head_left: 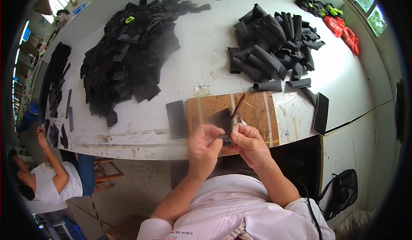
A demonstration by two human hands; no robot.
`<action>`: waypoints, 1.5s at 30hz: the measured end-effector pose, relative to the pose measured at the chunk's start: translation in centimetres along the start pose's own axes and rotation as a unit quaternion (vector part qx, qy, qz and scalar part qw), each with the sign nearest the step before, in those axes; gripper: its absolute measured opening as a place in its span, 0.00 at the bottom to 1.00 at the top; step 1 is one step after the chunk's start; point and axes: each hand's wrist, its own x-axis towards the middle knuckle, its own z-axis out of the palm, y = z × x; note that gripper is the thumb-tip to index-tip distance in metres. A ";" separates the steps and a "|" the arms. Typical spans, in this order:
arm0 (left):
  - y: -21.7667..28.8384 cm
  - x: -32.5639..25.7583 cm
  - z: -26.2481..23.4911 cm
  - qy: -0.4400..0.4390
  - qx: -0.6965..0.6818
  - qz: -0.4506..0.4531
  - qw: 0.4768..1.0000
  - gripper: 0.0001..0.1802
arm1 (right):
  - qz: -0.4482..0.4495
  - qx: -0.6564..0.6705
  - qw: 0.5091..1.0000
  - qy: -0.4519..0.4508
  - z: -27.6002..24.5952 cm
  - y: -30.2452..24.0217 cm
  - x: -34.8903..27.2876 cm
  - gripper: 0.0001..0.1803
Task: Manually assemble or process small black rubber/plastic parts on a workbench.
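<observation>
Black fabric piece is pinched tight in left hand; right hand grips the thin tool — I'd keep it taut, go slow.

Bright daylight from windows at upper right, soft shadows, strong fisheye bending, dark vignetted corners, slightly motion-blurred hands.

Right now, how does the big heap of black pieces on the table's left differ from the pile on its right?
The left heap of flat black fabric pieces holds flat strips spread wide and loose; the right pile of rolled black fabric tubes holds curled, tube-like pieces. The left heap is larger and has a small yellow-green scrap on top; the right pile does not. Both are black and lie on the white table.
</observation>
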 end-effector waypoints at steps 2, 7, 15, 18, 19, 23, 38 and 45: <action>1.2 0.0 -0.4 -0.149 -0.208 -0.173 0.951 0.12 | 0.021 0.103 0.994 0.000 -0.6 0.0 0.0 0.05; 4.2 -1.2 1.2 -0.228 -0.274 -0.192 0.914 0.16 | -0.100 0.086 0.989 -0.071 0.7 -0.7 -1.1 0.08; 2.6 -0.1 2.6 -0.003 0.197 0.316 0.928 0.07 | -0.282 -0.310 0.908 -0.014 2.8 -5.3 -1.6 0.07; 5.6 0.3 3.2 -0.017 -0.090 0.101 0.991 0.06 | -0.189 -0.303 0.934 0.006 4.0 -7.3 -1.3 0.09; 6.6 1.2 3.3 -0.039 -0.126 0.076 0.988 0.08 | -0.237 -0.346 0.908 0.015 4.3 -8.1 -1.0 0.10; 10.4 3.3 2.7 -0.271 -0.460 -0.136 0.834 0.16 | -0.189 -0.228 0.954 -0.058 5.7 -10.9 0.1 0.13; 3.7 4.9 3.1 -0.049 -0.084 0.033 0.995 0.16 | -0.036 -0.210 0.976 -0.053 -0.5 -6.3 3.9 0.13; 4.5 5.5 2.8 -0.112 0.128 0.303 0.938 0.08 | -0.391 -0.514 0.763 -0.001 1.0 -7.8 1.5 0.23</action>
